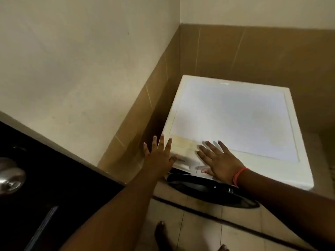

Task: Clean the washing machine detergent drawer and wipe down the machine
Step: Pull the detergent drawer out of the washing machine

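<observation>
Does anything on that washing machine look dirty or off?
Yes. The washing machine has a yellowish stained patch on its top near the front left corner, between the left hand and right hand. The rest looks clean white.

A dark door (54,169) with a metal knob (10,176) stands beside brown wall tiles (253,51).

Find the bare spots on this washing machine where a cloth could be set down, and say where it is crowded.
The washer top is bare from the back wall forward to the fingertips, and along its right edge. The front left corner is crowded: the left hand and right hand lie spread there. The gap beside the left wall looks too narrow for a hand.
</observation>
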A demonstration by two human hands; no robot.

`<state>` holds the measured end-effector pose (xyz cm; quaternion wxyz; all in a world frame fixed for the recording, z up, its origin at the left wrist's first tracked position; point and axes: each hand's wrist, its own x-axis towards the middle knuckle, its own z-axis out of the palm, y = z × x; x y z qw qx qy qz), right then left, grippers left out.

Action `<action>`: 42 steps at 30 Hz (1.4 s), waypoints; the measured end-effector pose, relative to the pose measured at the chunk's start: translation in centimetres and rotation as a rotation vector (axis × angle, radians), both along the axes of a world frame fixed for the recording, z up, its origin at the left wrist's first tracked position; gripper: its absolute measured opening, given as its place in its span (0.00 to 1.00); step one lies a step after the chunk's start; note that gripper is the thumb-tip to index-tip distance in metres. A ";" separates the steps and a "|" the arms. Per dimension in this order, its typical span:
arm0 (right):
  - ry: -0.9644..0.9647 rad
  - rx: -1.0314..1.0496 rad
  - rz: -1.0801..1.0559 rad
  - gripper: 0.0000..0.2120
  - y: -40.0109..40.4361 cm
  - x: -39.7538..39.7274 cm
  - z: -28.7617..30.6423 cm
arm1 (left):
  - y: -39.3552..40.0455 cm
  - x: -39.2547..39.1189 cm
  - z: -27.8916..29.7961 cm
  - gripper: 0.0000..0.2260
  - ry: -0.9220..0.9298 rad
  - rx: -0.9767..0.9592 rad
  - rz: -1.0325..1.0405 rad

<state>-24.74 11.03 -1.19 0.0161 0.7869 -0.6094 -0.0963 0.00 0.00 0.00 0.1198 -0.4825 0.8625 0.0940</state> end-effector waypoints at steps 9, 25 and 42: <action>-0.344 -0.229 -0.423 0.19 0.3 12.1 -4.1 | -0.6 2.5 -5.2 0.32 0.449 0.151 0.400; -2.324 -0.093 -1.752 0.30 -3.6 16.1 -6.9 | -0.5 1.0 -6.9 0.37 1.310 1.300 1.324; -1.556 0.157 -1.681 0.45 3.9 15.6 -6.2 | 3.8 5.2 -6.0 0.22 0.794 0.598 1.168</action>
